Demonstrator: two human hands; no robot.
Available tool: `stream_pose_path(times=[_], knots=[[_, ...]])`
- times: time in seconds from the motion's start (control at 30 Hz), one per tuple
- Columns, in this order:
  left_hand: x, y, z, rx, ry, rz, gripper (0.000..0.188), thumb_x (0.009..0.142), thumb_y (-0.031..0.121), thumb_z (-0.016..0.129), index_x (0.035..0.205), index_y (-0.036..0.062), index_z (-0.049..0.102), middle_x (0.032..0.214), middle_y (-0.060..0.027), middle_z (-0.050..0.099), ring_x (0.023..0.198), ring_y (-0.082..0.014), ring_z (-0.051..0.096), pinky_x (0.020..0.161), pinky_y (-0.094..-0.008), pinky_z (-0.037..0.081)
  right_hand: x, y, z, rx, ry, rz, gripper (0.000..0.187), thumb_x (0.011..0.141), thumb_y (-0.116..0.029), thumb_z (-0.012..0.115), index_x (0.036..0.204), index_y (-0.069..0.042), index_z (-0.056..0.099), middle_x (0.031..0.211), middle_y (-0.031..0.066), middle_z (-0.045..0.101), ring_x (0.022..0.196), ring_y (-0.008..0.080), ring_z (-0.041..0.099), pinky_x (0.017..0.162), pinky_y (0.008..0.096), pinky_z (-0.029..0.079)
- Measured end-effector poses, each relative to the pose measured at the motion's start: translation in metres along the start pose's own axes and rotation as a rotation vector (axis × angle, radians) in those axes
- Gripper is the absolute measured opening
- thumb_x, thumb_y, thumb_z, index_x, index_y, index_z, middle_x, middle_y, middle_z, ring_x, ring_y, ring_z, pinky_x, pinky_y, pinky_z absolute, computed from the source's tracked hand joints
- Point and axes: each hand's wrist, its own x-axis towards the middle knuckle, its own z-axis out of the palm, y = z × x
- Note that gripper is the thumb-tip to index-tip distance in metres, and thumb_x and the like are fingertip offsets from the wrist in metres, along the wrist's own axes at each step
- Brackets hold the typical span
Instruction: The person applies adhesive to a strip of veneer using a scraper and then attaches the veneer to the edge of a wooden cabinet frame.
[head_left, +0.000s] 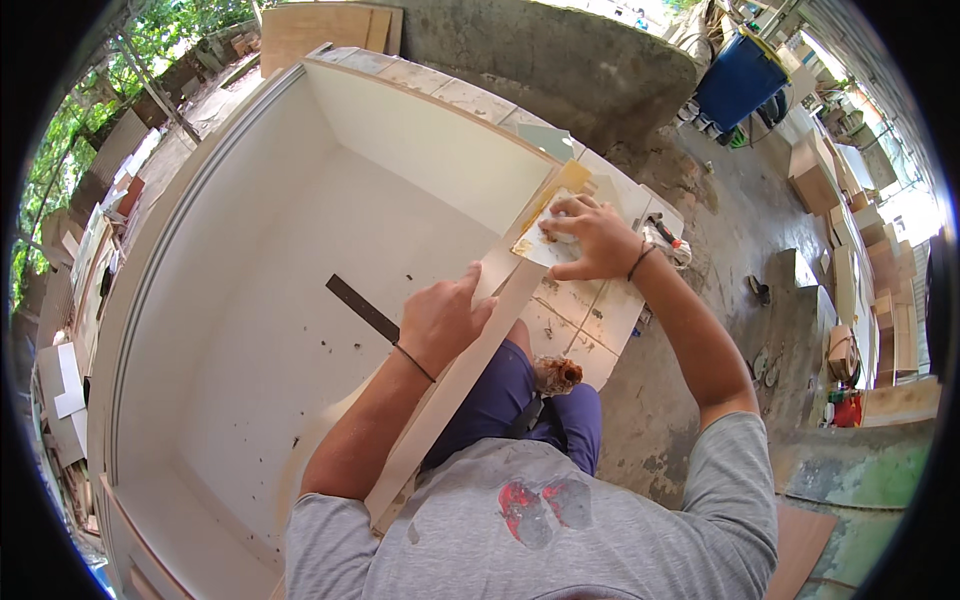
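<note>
A large white cabinet box (400, 225) lies with its open side up in front of me. My left hand (440, 318) is closed over its near edge (515, 300), with the index finger stretched forward and the thumb apart. At the corner of this edge, my right hand (592, 240) has its fingers curled over a flat whitish piece (532, 240) with yellow-brown smears. Its underside is hidden. A yellowish stained patch (568, 180) shows just beyond the fingers. Inside the cabinet lies a dark narrow strip (362, 307), with its near end by my left wrist.
White tiles (560, 325) lie right of the cabinet, bearing a tool with an orange-and-black handle (664, 230). A crumpled plastic bag with brown contents (560, 375) sits by my legs. A blue bin (740, 80) stands at the far right, by a low concrete wall (560, 60).
</note>
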Motion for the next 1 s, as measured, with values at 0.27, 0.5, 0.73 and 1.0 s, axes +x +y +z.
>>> stream_pose_path(times=[0.27, 0.5, 0.73, 1.0], knots=[[0.008, 0.014, 0.004, 0.086, -0.026, -0.040, 0.055, 0.089, 0.041, 0.061, 0.131, 0.0065, 0.059, 0.082, -0.0202, 0.070, 0.079, -0.0361, 0.070, 0.073, -0.0468, 0.056, -0.003, 0.013, 0.015, -0.107, 0.070, -0.021, 0.071, 0.068, -0.060, 0.075, 0.125, -0.018, 0.067, 0.134, 0.0105, 0.054, 0.130, 0.0304, 0.045, 0.098, 0.0545, 0.037], [0.007, 0.015, 0.006, 0.046, -0.056, -0.075, 0.058, 0.089, 0.041, 0.061, 0.136, 0.0075, 0.056, 0.083, -0.0192, 0.070, 0.082, -0.0359, 0.070, 0.075, -0.0468, 0.055, 0.002, -0.001, -0.006, -0.018, 0.035, 0.006, 0.071, 0.067, -0.052, 0.077, 0.127, -0.015, 0.066, 0.135, 0.0125, 0.053, 0.130, 0.0323, 0.044, 0.103, 0.0491, 0.036], [0.007, 0.018, 0.008, 0.052, -0.069, -0.083, 0.058, 0.090, 0.041, 0.060, 0.137, 0.0081, 0.056, 0.085, -0.0190, 0.070, 0.084, -0.0353, 0.070, 0.076, -0.0462, 0.055, 0.005, 0.008, 0.014, -0.130, 0.083, 0.012, 0.072, 0.067, -0.054, 0.075, 0.126, -0.015, 0.067, 0.133, 0.0122, 0.054, 0.129, 0.0320, 0.044, 0.103, 0.0493, 0.036], [0.006, 0.015, 0.009, 0.051, -0.070, -0.084, 0.058, 0.090, 0.042, 0.060, 0.137, 0.0089, 0.055, 0.085, -0.0190, 0.070, 0.083, -0.0352, 0.070, 0.075, -0.0463, 0.055, 0.006, 0.002, 0.001, -0.013, 0.015, 0.039, 0.072, 0.067, -0.058, 0.074, 0.126, -0.018, 0.067, 0.136, 0.0106, 0.053, 0.133, 0.0296, 0.043, 0.103, 0.0578, 0.033]])
